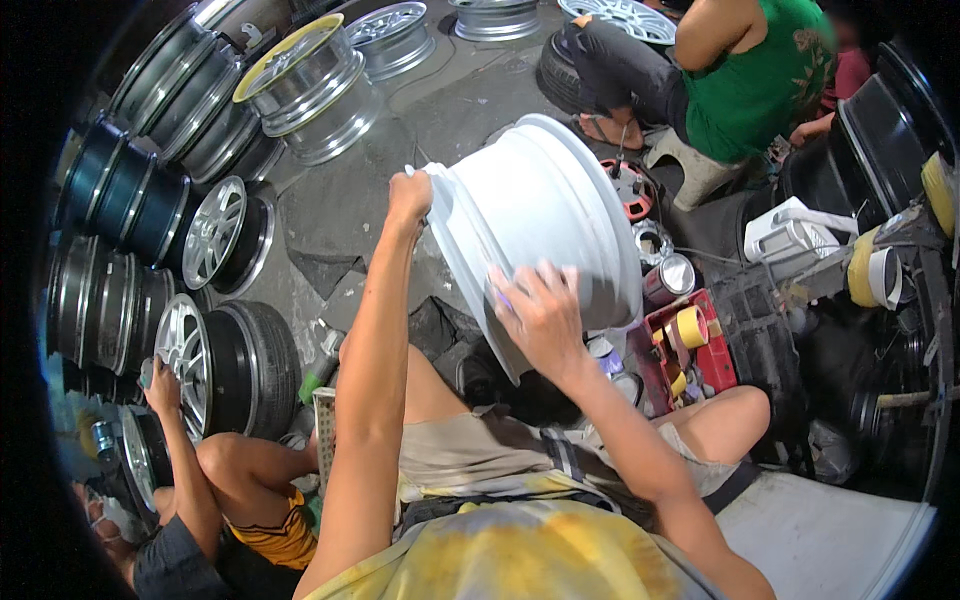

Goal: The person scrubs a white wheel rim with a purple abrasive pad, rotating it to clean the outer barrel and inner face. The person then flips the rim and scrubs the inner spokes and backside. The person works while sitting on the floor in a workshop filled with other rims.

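Note:
A white-coated wheel rim (530, 220) stands tilted in front of me, its barrel facing up and its wider flange at the right. My left hand (410, 195) is closed round the rim's left edge. On the barrel's near side, my right hand (540, 315) lies with bent fingers, slightly blurred. A bit of a small purple piece (503, 298) shows under its fingertips, pressed against the white surface; most of it is hidden by the fingers.
Stacked rims (165, 95) and a tyre (265, 365) line the left. A red tray (715, 345) with tape rolls and a can (670, 278) sit at right. One person in green (745, 85) sits at far right; another person's hand (163, 388) touches a silver rim at left.

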Demonstrator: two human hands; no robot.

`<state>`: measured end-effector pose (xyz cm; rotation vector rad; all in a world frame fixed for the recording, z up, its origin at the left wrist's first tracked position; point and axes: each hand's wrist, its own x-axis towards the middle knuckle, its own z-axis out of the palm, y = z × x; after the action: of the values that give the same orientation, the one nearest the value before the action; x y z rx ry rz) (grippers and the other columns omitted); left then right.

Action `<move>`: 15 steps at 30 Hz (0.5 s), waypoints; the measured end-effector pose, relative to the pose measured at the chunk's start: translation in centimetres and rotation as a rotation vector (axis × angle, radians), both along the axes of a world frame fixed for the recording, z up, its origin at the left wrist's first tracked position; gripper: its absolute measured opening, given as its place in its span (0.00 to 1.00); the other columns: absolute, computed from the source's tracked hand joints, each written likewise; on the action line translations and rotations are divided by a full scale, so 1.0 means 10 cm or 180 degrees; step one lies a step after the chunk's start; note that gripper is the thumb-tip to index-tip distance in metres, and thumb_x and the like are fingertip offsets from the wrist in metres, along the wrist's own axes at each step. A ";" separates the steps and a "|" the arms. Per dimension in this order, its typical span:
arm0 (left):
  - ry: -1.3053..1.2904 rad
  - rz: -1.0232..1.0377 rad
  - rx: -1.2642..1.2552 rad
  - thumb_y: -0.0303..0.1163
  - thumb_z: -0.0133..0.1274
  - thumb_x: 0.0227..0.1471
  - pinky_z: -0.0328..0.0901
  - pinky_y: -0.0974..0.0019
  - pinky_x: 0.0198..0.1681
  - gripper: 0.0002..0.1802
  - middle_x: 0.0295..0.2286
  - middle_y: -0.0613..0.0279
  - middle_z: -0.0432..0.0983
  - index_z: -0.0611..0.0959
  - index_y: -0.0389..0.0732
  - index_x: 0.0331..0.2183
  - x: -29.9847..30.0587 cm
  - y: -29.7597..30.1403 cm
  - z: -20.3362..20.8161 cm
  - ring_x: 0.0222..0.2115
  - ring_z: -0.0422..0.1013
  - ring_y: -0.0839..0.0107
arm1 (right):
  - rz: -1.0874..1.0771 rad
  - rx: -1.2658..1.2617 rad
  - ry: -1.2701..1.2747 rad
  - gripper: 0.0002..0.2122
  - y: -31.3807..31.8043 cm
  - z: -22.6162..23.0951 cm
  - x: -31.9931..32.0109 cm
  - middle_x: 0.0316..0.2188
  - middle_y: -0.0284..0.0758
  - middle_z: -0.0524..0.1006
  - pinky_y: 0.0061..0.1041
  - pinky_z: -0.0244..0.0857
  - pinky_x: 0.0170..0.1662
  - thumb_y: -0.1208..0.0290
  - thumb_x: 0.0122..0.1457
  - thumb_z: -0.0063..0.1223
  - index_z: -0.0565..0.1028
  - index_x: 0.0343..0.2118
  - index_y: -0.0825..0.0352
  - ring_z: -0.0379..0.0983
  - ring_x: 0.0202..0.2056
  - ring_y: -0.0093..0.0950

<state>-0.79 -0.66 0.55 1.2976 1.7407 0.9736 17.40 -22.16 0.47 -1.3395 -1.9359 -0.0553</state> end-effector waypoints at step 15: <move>-0.0392 -0.0066 -0.0076 0.32 0.49 0.54 0.69 0.56 0.33 0.24 0.34 0.44 0.81 0.81 0.15 0.38 0.06 0.07 0.01 0.32 0.77 0.60 | -0.0017 -0.0114 0.0828 0.11 0.69 0.12 -0.10 0.28 0.37 0.72 0.40 0.56 0.42 0.65 0.62 0.55 0.83 0.41 0.65 0.69 0.34 0.38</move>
<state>-0.22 0.01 0.60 1.2127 1.6372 0.9969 16.42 -15.25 1.66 -1.3054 -1.7211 0.1451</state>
